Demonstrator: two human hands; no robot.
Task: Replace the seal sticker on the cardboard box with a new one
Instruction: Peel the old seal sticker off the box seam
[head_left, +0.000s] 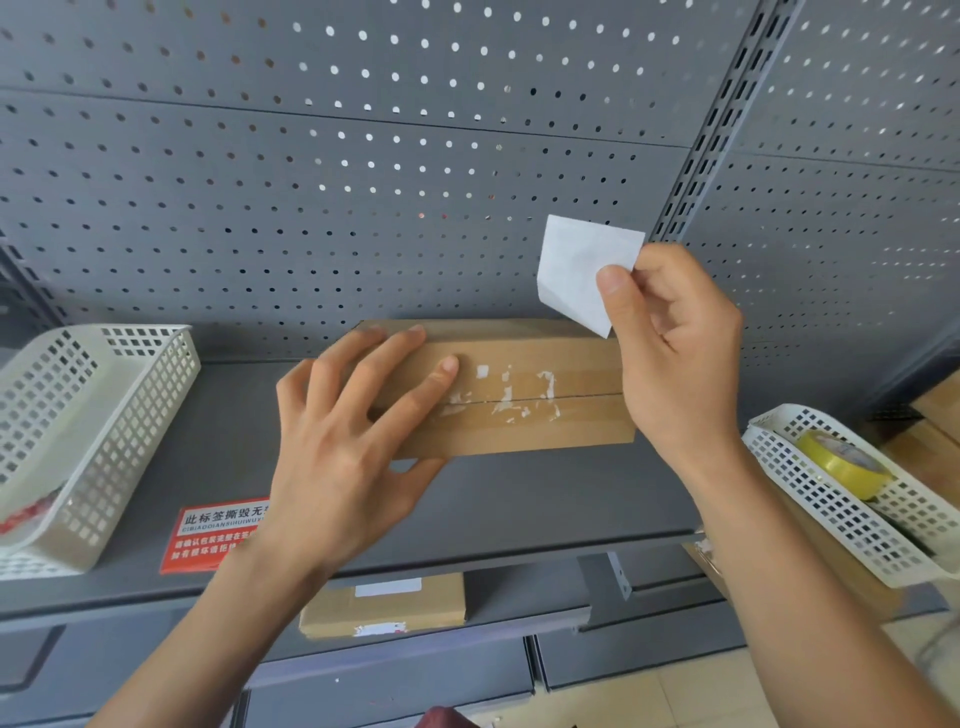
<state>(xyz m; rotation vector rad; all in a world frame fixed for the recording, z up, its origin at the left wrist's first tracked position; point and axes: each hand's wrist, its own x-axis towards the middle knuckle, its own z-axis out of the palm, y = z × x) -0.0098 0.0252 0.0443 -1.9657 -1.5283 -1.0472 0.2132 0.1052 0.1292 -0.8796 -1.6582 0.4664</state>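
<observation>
A brown cardboard box (524, 431) lies on the grey shelf (519, 499), its seam marked with torn white sticker residue (511, 395). My left hand (353, 441) rests flat on the box's left part, fingers spread, holding it down. Above the box's right end, my right hand (675, 353) pinches a white sticker (576, 265) between thumb and fingers, its pale back side toward me, lifted clear of the box. A red seal sticker (208, 540) with white print lies flat on the shelf at front left, partly hidden by my left wrist.
A white perforated basket (130, 395) stands at the left. Another white basket (831, 493) at the right holds a yellow tape roll (841, 462). A second cardboard box (384, 605) sits on the lower shelf. Grey pegboard (363, 182) backs the shelf.
</observation>
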